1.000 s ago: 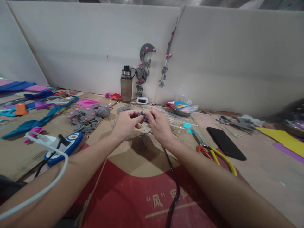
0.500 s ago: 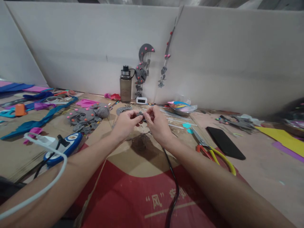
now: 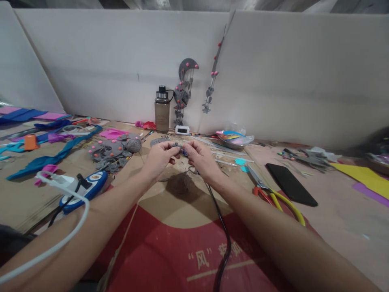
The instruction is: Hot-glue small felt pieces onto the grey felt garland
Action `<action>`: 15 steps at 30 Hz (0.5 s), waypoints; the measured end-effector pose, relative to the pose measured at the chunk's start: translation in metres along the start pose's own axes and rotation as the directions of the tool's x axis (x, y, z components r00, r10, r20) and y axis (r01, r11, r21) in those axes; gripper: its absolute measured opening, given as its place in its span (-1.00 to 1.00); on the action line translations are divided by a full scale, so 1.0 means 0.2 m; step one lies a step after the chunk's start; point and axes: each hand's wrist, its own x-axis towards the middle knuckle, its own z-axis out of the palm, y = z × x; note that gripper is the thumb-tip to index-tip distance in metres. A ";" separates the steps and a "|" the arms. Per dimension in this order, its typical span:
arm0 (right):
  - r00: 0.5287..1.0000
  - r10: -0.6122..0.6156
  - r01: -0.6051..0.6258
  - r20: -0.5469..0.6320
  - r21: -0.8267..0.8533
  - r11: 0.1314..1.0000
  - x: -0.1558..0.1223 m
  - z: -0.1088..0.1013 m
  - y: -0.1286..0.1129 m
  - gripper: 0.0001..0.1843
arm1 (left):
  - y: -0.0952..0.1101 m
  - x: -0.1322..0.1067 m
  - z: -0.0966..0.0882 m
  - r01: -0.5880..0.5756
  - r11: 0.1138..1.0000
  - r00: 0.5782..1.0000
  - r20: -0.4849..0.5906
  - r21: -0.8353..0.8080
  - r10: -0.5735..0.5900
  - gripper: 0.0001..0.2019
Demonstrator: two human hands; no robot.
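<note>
My left hand (image 3: 159,157) and my right hand (image 3: 204,160) meet above the cardboard table (image 3: 188,202), fingertips pinched together. Between them they hold a small grey felt piece (image 3: 180,147) with a dark bit on it; its exact shape is too small to tell. A tuft of grey thread (image 3: 180,183) lies on the table just below the hands. A black cable (image 3: 221,227) runs from under my right wrist toward me.
Scissors with yellow and red handles (image 3: 273,194) and a black phone (image 3: 291,184) lie right. A blue and white glue gun (image 3: 83,190) with a white cord lies left, beyond it grey felt cut-outs (image 3: 109,152) and a yarn ball (image 3: 133,144). A bottle (image 3: 162,109) stands at the back wall.
The hands stay joined on the small grey piece; my right fingers have shifted slightly and closed in on it. The view has tilted a little.
</note>
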 end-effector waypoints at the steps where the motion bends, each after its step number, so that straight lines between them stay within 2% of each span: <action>1: 1.000 -0.001 0.001 0.000 0.005 1.000 -0.01 0.00 -0.01 -0.76 | 0.00 0.00 0.00 -0.006 1.000 1.000 -0.004 0.011 0.006 -0.86; 5: 1.000 0.005 -0.006 -0.030 -0.021 1.000 -0.02 0.01 -0.02 -0.83 | -0.01 -0.01 0.01 -0.024 0.997 1.000 -0.002 0.074 0.024 -0.88; 9: 0.996 0.054 -0.056 -0.064 -0.032 0.998 0.00 0.00 0.00 -0.83 | 0.00 0.00 0.00 0.048 0.996 0.994 0.091 0.071 -0.054 -0.86; 12: 0.994 0.105 -0.106 -0.042 -0.029 0.994 0.02 -0.02 0.03 -0.84 | 0.02 0.01 -0.04 0.104 0.991 0.986 0.121 0.084 -0.114 -0.85; 15: 0.992 0.128 -0.127 0.010 -0.064 0.990 0.04 -0.04 0.04 -0.85 | 0.03 0.04 -0.08 0.059 0.981 0.993 0.091 0.183 -0.077 -0.82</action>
